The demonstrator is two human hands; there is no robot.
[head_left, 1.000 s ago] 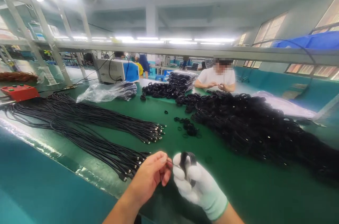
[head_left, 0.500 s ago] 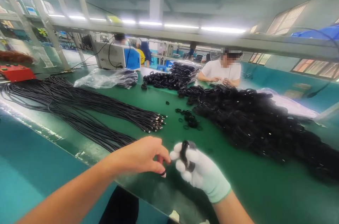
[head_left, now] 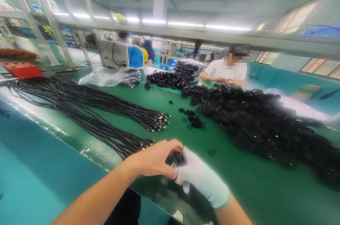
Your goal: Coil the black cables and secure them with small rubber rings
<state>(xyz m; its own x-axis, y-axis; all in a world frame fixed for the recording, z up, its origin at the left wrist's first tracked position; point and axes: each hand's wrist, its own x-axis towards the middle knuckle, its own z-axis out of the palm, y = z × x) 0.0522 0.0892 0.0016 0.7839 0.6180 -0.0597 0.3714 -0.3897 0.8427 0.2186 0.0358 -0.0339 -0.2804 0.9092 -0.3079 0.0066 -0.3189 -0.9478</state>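
Observation:
My right hand, in a white knitted glove, is closed around a small coil of black cable above the near part of the table. My bare left hand meets it from the left. Its fingers and thumb curve round the coil's near end, one at the top and one at the bottom. A thin black band shows at the left thumb, by the coil. Fingers of the glove are partly hidden behind the left hand and the coil.
Straight black cables with metal plugs lie at left. Small black rings lie mid-table beside a large heap of coiled cables. A plastic bag, a red control box and a co-worker are farther back.
My left hand has moved right and up against the right hand, its fingers now around the coil. The gloved hand has turned, and the coil now faces the left hand.

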